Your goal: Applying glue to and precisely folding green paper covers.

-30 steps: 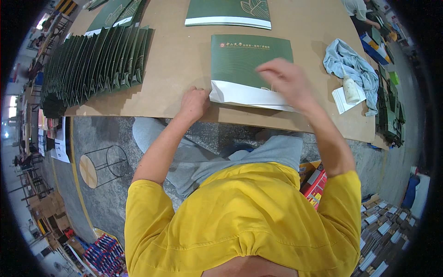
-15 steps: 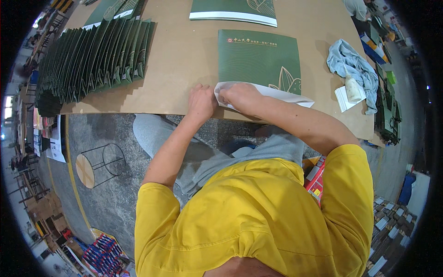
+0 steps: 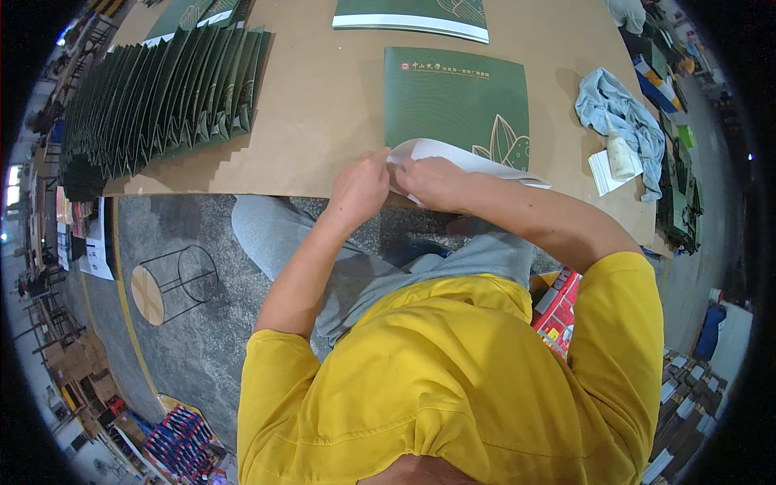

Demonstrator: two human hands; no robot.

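The right hand (image 3: 432, 179) pinches the curled white paper flap (image 3: 465, 158); the left hand (image 3: 362, 184) touches its corner, grip unclear. Uneven pulling could crease the flat green paper bag (image 3: 449, 101) beyond.

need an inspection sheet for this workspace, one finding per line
surface: brown tabletop
job's things: green paper bag lying flat, white flap curled up along its near edge; row of folded green bags at left
clutter: light blue cloth, bottle on white sheets, at right
grippers: left hand and right hand at the flap's left end; exact grip unclear
cables: nothing seen
surroundings: wooden-seated stool at left; red box at right
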